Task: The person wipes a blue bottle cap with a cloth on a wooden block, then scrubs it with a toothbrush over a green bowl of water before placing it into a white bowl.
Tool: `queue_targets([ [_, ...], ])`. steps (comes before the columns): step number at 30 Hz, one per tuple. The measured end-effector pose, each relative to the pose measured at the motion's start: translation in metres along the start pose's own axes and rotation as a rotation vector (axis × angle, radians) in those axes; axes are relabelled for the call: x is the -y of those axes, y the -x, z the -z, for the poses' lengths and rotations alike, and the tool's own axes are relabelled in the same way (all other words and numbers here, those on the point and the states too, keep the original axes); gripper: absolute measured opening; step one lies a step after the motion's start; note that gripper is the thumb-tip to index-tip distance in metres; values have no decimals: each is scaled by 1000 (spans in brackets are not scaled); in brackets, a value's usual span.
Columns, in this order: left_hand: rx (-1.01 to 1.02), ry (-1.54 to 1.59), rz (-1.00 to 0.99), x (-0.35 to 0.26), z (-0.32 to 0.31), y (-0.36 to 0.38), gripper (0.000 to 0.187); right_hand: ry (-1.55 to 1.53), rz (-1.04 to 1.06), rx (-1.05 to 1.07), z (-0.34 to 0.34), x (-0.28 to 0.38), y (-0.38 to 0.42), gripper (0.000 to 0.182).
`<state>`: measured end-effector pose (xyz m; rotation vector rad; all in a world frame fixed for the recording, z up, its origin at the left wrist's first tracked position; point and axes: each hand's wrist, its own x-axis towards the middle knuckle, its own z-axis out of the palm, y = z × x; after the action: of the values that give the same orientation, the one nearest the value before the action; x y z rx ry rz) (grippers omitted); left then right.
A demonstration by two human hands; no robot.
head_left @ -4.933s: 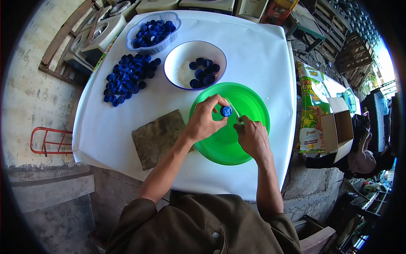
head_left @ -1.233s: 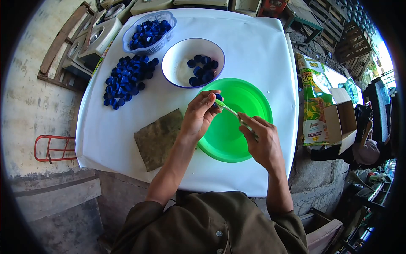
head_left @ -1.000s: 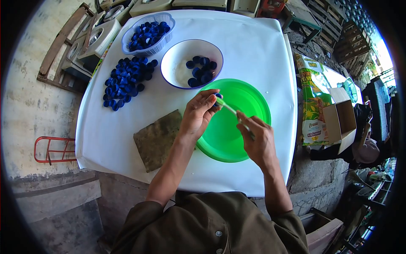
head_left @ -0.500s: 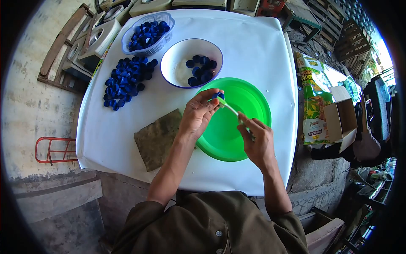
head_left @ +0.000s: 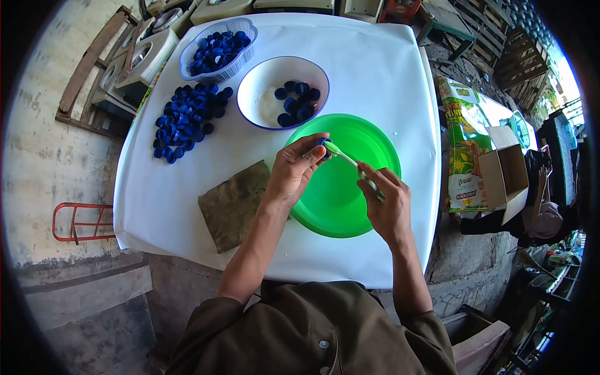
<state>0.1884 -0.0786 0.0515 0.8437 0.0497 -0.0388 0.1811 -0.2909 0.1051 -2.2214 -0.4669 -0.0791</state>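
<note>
An outdoor work area with a rough concrete wall on the left and stacked wooden crates at far right is seen around a table covered with a white sheet (head_left: 375, 69). Over the green basin (head_left: 375, 140) near the centre, a blue cap (head_left: 321, 145) is pinched in the closed fingers of the left hand (head_left: 292, 172), and a green toothbrush (head_left: 351, 164) is gripped by the right hand (head_left: 386, 205), its head laid against the cap. The scrubbing is best done with the cap turned steadily and kept above the basin. Farther off, a white bowl (head_left: 262, 81) with caps, a loose pile of caps (head_left: 187, 115) and a basket (head_left: 187, 53) are set; a brown cloth (head_left: 232, 203) lies at near left.
</note>
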Motion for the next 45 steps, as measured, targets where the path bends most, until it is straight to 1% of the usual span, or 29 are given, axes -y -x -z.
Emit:
queue_targets([
  [1, -4, -5, 13, 0, 1, -1, 33, 10, 46, -40, -3, 0, 1, 36],
  [4, -6, -25, 39, -4, 2, -1, 30, -156, 28, 35, -5, 1, 6, 34],
  [5, 0, -30, 39, -6, 0, 1, 30, -204, -39, 77, -1, 2, 4, 33],
  [8, -4, -41, 24, -5, -2, 2, 31, -20, -83, 46, 7, 9, -1, 34],
  [9, -4, -44, 15, -5, -3, 1, 31, -9, -16, -2, 2, 4, 1, 34],
  [12, 19, -27, -9, -5, -2, 2, 29, -176, 45, 32, -2, 2, 5, 33],
  [13, 3, -31, -2, -6, -4, 2, 29, -150, -9, 46, 2, 3, 4, 34],
  [16, -26, -29, 10, -8, -8, 4, 27, -19, -8, -9, 0, 2, 3, 35],
  [17, -20, -19, 9, -7, -5, 2, 27, -78, 39, -40, -5, -1, 6, 35],
  [18, -14, -9, 9, -6, -2, 1, 26, -92, 61, 8, -4, 0, 7, 35],
  [20, 11, -29, 7, -4, 0, 1, 28, -160, 77, 21, -3, -1, 7, 35],
  [21, 22, -40, 6, -4, 1, 2, 29, -116, 20, 30, -2, 0, 6, 36],
  [23, -26, -57, -6, -3, -4, 3, 30, -27, -92, 48, 3, 5, 4, 37],
  [24, -46, -65, -13, -3, -6, 2, 31, -64, -42, 38, 1, 3, 5, 37],
  [26, -17, -48, 24, -6, -5, 1, 31, -137, 58, 22, -5, -2, 9, 36],
  [30, -11, -28, 70, -7, -8, 3, 33, -53, -52, 22, 2, 3, 4, 32],
  [31, 1, -34, 68, -7, -7, 2, 32, -53, -31, 3, -1, 0, 4, 30],
  [34, 17, -43, 68, -7, -4, 2, 33, -111, 36, 32, -5, -2, 9, 29],
  [35, 11, -41, 71, -7, -4, 2, 33, -120, -9, 54, -1, 2, 8, 24],
  [39, -23, -69, 90, -4, 2, 0, 34, -48, -4, -53, -5, -5, 7, 19],
  [42, -13, -58, 52, -5, -1, 1, 37, -99, -5, 27, -5, 0, 12, 19],
  [45, 25, -38, 29, -8, -9, 4, 39, -87, -23, -24, -2, 2, 9, 19],
])
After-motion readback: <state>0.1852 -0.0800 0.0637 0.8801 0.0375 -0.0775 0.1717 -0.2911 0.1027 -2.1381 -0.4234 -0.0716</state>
